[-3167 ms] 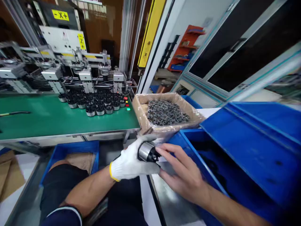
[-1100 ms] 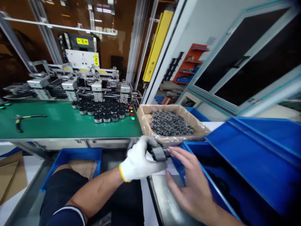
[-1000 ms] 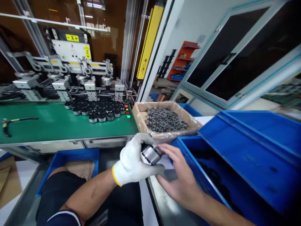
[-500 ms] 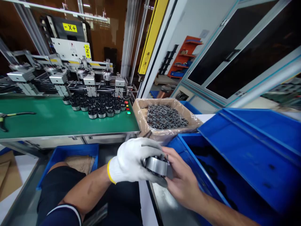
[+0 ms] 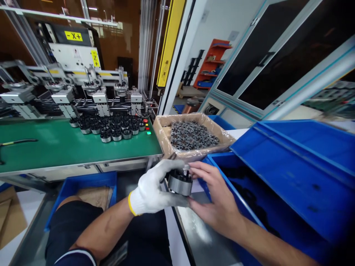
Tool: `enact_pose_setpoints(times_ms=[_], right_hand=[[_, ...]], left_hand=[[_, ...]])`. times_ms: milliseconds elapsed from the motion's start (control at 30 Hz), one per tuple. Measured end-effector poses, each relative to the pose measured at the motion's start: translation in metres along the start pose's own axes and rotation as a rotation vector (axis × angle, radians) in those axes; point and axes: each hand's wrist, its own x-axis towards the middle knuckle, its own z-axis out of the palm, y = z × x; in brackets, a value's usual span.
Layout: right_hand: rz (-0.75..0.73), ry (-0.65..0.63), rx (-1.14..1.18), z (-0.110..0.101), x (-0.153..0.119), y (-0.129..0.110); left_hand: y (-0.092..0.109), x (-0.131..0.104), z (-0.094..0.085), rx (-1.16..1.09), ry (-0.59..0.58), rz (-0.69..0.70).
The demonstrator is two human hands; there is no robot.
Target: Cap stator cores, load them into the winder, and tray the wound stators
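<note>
A round metal part (image 5: 179,184) with a silver band and black prongs on top is held up in front of my lap. My left hand (image 5: 155,187), in a white glove with a yellow cuff, wraps round its left side, thumb and fingers above and below. My bare right hand (image 5: 215,197) pinches the same part from the right, fingertips at its upper edge and thumb low down. To the left, many similar parts (image 5: 116,135) stand grouped on the green table (image 5: 52,147).
A lined cardboard box (image 5: 163,138) of dark ring-shaped parts stands beyond my hands. To the right is a blue bin (image 5: 241,199) with a tilted blue crate (image 5: 302,162) over it. Another blue bin (image 5: 68,184) sits below the table. Pliers (image 5: 22,141) lie at far left.
The part has tilted so that more of its pronged top shows. My right fingers have shifted slightly along its upper edge. The whole view has swung a little to the right.
</note>
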Motion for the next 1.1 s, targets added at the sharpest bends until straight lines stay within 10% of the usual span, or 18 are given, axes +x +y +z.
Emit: enact_pose_setpoints(times_ms=[433, 700, 933, 1100], right_hand=[[-0.036, -0.007, 0.060, -0.001, 0.001, -0.006], [-0.069, -0.095, -0.042, 0.003, -0.001, 0.001], [-0.064, -0.092, -0.179, 0.015, -0.018, 0.026], [-0.142, -0.051, -0.179, 0.025, -0.022, 0.031]], left_hand=[[0.000, 0.005, -0.011, 0.470, 0.027, 0.448], [-0.009, -0.008, -0.010, 0.457, 0.094, 0.232], [-0.030, -0.021, -0.129, 0.848, 0.578, -0.322], [-0.048, -0.011, -0.217, 1.182, 0.548, -0.881]])
